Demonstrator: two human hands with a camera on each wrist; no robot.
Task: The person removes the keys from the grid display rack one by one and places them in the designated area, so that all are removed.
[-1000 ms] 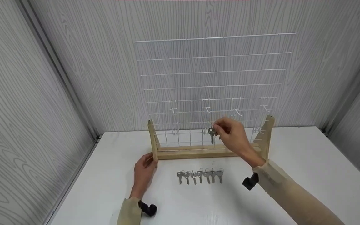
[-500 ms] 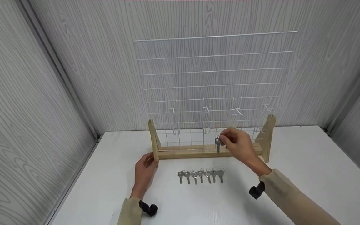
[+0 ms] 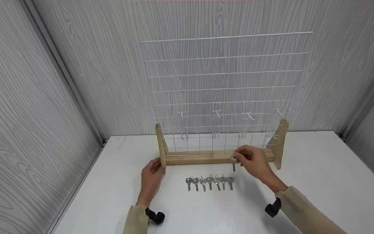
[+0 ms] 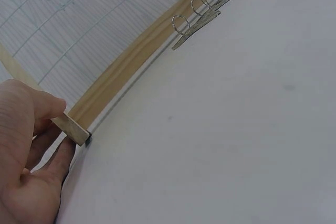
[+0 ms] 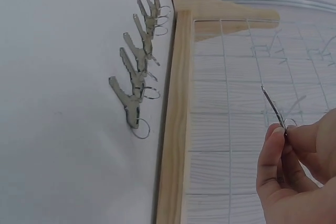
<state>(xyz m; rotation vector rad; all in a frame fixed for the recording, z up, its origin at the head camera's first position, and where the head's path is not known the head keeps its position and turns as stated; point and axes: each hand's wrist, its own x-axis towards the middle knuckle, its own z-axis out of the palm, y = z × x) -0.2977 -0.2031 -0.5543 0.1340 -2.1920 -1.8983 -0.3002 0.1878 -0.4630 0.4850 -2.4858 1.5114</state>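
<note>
My right hand [image 3: 253, 162] pinches a silver key [image 3: 233, 165] by its head, blade pointing down, in front of the stand's lower rail. In the right wrist view, thumb and fingertips hold the key [image 5: 272, 102], and a thin split ring shows beside them. My left hand [image 3: 151, 175] grips the left foot of the wooden stand [image 3: 200, 160]; the left wrist view has the thumb on top of the foot [image 4: 74, 128] and fingers below. Several more keys with rings [image 3: 210, 184] lie in a row on the table before the stand.
A white wire grid panel [image 3: 226, 37] rises from the stand, leaning back. Two rows of white hooks [image 3: 218, 113] stick out from its lower part. The white table [image 3: 187, 214] is bounded by grey wood-grain walls [image 3: 76, 65].
My right hand has moved down and slightly right, away from the hooks, with the key still pinched. My left hand has stayed on the stand's foot.
</note>
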